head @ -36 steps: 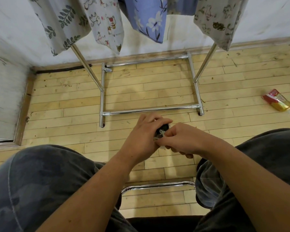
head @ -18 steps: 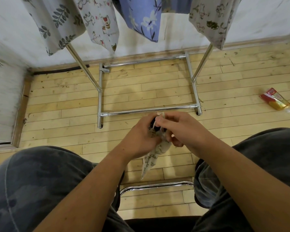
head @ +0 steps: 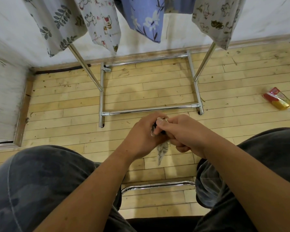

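Pale wooden floor [head: 74, 104] lies below, with a metal drying rack [head: 151, 108] by the wall. Between the knees both hands meet on a small printed cloth [head: 162, 151] — the left hand [head: 139, 136] curls round it, the right hand [head: 184, 131] pinches its top edge with its fingers [head: 172, 120]. The cloth's long axis runs downward — its loose tail hangs under the fingers, equally near both hands.

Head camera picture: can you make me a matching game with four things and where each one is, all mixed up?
Things:
1. small printed cloth
2. red and gold packet
3. blue flowered cloth
4. chrome rack

Places:
a. hangs at the top of the picture
b. lies on the wooden floor, far right
c. held by the left hand and right hand
d. stands in front of the white wall

Pairs: 1-c, 2-b, 3-a, 4-d
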Demonstrator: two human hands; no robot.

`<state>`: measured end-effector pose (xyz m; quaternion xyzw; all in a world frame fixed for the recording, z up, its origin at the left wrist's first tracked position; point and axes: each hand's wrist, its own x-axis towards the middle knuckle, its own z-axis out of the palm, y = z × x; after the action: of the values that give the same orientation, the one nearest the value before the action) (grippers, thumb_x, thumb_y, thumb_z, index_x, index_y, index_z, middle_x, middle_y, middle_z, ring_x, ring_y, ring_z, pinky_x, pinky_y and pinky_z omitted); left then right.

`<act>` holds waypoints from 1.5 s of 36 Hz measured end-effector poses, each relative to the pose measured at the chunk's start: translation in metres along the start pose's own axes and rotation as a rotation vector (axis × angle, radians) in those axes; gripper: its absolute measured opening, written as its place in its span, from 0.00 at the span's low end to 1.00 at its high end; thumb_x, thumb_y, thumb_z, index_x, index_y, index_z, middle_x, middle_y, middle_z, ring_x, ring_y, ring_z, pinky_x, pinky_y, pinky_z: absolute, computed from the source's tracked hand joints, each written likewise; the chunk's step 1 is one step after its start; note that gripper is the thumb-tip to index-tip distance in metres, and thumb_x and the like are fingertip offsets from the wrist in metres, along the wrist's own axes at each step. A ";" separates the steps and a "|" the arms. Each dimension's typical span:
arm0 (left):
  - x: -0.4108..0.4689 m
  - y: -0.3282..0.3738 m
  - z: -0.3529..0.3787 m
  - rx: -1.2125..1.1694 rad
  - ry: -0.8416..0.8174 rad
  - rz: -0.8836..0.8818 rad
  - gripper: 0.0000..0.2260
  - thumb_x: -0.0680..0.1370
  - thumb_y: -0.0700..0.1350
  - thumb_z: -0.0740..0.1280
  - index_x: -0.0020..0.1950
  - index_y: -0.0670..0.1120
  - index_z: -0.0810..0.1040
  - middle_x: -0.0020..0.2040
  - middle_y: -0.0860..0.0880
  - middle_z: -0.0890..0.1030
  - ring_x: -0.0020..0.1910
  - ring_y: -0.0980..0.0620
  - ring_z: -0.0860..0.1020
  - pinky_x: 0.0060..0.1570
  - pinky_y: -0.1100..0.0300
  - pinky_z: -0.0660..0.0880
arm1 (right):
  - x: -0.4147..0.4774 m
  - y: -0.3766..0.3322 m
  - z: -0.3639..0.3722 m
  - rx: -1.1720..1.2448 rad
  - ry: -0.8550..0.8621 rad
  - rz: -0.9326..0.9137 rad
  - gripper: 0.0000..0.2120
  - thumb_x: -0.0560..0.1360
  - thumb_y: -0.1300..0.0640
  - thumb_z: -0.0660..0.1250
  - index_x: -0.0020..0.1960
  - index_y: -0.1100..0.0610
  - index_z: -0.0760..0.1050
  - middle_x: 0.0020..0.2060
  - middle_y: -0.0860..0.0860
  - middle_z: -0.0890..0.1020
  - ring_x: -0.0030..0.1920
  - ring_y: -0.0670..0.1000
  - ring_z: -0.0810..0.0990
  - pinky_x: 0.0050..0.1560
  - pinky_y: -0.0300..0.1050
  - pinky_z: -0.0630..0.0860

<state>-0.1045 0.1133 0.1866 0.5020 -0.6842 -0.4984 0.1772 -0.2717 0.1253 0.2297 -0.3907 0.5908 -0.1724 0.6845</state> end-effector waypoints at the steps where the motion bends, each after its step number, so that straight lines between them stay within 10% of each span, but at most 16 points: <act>1: 0.000 -0.001 0.000 -0.003 -0.018 -0.004 0.19 0.76 0.47 0.76 0.62 0.63 0.75 0.57 0.63 0.79 0.55 0.67 0.77 0.51 0.74 0.74 | 0.000 0.000 0.001 -0.015 0.013 -0.009 0.20 0.85 0.46 0.61 0.48 0.59 0.83 0.25 0.48 0.66 0.25 0.47 0.59 0.27 0.42 0.59; 5: 0.002 -0.003 0.000 0.023 -0.077 -0.054 0.24 0.79 0.53 0.72 0.56 0.82 0.66 0.60 0.72 0.74 0.60 0.74 0.72 0.53 0.75 0.69 | 0.002 -0.001 0.001 -0.029 0.092 -0.016 0.21 0.86 0.44 0.55 0.44 0.56 0.76 0.25 0.44 0.69 0.23 0.44 0.63 0.25 0.40 0.62; 12: 0.003 -0.004 0.001 0.072 -0.075 -0.008 0.18 0.83 0.51 0.67 0.62 0.76 0.69 0.55 0.85 0.69 0.58 0.83 0.66 0.52 0.82 0.64 | 0.002 -0.003 -0.002 -0.001 0.123 -0.001 0.22 0.86 0.43 0.55 0.39 0.55 0.70 0.27 0.47 0.69 0.25 0.46 0.64 0.24 0.39 0.62; 17: 0.002 -0.008 0.003 0.138 -0.076 0.038 0.13 0.83 0.52 0.67 0.67 0.61 0.78 0.56 0.75 0.74 0.53 0.83 0.67 0.50 0.82 0.65 | 0.002 -0.004 0.001 -0.016 0.137 -0.004 0.29 0.84 0.35 0.55 0.36 0.55 0.72 0.29 0.51 0.72 0.25 0.47 0.66 0.24 0.38 0.63; 30: 0.002 -0.012 0.005 0.132 -0.060 -0.042 0.06 0.81 0.54 0.69 0.54 0.67 0.78 0.53 0.65 0.80 0.53 0.67 0.77 0.48 0.72 0.71 | -0.002 -0.006 0.000 -0.011 0.045 -0.035 0.30 0.84 0.36 0.54 0.35 0.56 0.74 0.27 0.50 0.65 0.26 0.48 0.58 0.29 0.44 0.56; 39: 0.000 -0.014 0.003 0.131 0.019 -0.038 0.11 0.81 0.59 0.67 0.63 0.60 0.78 0.57 0.61 0.78 0.57 0.61 0.78 0.49 0.76 0.70 | 0.002 -0.004 -0.002 -0.163 0.154 0.120 0.26 0.84 0.36 0.55 0.49 0.57 0.78 0.27 0.48 0.71 0.24 0.46 0.63 0.25 0.40 0.63; 54: -0.001 -0.018 0.011 0.091 -0.096 -0.098 0.21 0.78 0.54 0.73 0.68 0.59 0.69 0.62 0.62 0.74 0.58 0.64 0.75 0.52 0.67 0.74 | 0.000 -0.007 0.000 -0.188 0.186 -0.002 0.22 0.84 0.44 0.61 0.35 0.54 0.76 0.21 0.42 0.72 0.25 0.46 0.67 0.27 0.41 0.66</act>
<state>-0.1033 0.1197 0.1658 0.5180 -0.6885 -0.4983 0.0966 -0.2698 0.1211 0.2345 -0.4360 0.6649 -0.1526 0.5870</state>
